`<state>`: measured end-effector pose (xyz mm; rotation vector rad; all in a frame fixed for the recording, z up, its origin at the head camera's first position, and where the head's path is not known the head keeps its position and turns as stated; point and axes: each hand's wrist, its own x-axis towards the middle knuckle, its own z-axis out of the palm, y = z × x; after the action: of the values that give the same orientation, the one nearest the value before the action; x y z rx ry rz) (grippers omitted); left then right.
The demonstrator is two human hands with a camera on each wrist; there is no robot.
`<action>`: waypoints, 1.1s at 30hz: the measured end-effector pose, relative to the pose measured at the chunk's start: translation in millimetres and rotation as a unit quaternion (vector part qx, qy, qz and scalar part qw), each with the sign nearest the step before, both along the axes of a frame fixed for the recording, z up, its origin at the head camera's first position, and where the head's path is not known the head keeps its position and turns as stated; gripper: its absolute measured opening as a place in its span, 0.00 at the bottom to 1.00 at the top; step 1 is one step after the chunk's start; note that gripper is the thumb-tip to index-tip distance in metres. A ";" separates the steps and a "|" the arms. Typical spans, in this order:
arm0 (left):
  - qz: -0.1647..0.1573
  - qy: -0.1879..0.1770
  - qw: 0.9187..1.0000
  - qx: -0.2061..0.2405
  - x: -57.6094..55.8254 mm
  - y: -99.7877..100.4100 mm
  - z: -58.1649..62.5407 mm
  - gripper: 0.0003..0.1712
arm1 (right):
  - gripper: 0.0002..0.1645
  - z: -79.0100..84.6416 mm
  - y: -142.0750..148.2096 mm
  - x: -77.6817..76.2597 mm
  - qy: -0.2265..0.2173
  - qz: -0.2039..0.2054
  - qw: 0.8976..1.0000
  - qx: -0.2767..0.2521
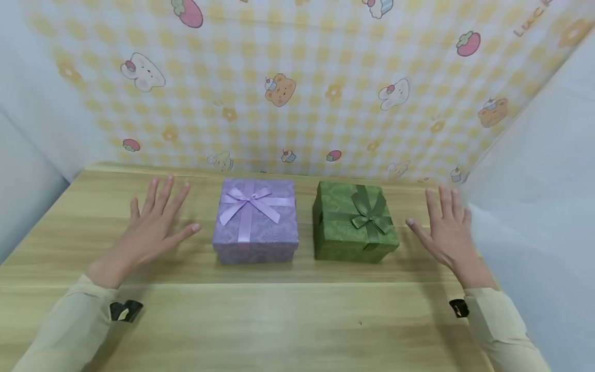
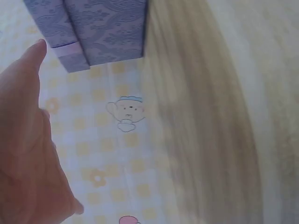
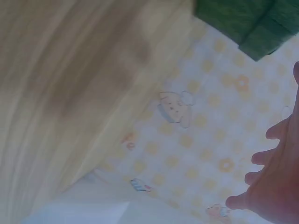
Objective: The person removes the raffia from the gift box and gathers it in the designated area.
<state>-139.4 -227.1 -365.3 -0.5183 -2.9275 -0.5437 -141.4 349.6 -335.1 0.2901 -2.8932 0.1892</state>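
A lidded purple gift box (image 1: 257, 227) with a lilac ribbon bow (image 1: 248, 200) sits left of centre on the wooden table. To its right, with a gap between, stands a green gift box (image 1: 348, 222) topped by a dark green bow (image 1: 371, 219). My left hand (image 1: 155, 222) is spread palm down to the left of the purple box, apart from it. On the other side, my right hand (image 1: 447, 230) has its fingers extended beside the green box without touching it. Neither hand holds anything. In the wrist views the purple box (image 2: 110, 30) and green box (image 3: 252, 23) show partly.
Behind the boxes rises a yellow checked cloth (image 1: 307, 119) printed with cartoon animals and strawberries. White sheets (image 1: 534, 248) border the wooden table (image 1: 269, 325) on both sides. A black band (image 1: 126, 311) shows at the left sleeve cuff, another (image 1: 459, 308) at the right.
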 end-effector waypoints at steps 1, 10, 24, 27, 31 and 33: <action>-0.004 -0.001 1.000 0.004 1.8 -0.4 0.4 0.50 | 0.48 1.8 -2.9 1.0 0.000 0.005 1.000 -0.008; -0.021 0.011 0.998 0.052 9.1 -4.4 8.0 0.46 | 0.47 19.7 -34.6 -1.0 0.004 0.054 0.996 -0.072; -0.052 -0.014 0.967 0.250 5.9 17.7 12.8 0.38 | 0.40 34.6 -76.0 7.1 -0.046 0.147 0.969 -0.194; -0.046 -0.054 0.955 0.286 9.5 19.5 17.0 0.35 | 0.37 34.9 -92.7 7.6 -0.069 0.175 0.954 -0.231; -0.061 -0.135 0.927 0.344 9.1 24.2 23.3 0.33 | 0.36 36.9 -115.1 7.6 -0.098 0.209 0.931 -0.283; -0.069 -0.167 0.911 0.370 7.3 27.0 26.5 0.33 | 0.38 37.9 -126.3 6.5 -0.115 0.225 0.917 -0.308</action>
<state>-132.1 -200.1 -338.8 -0.5560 -2.6489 -1.8069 -134.9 223.3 -297.2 0.8450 -2.7387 1.2522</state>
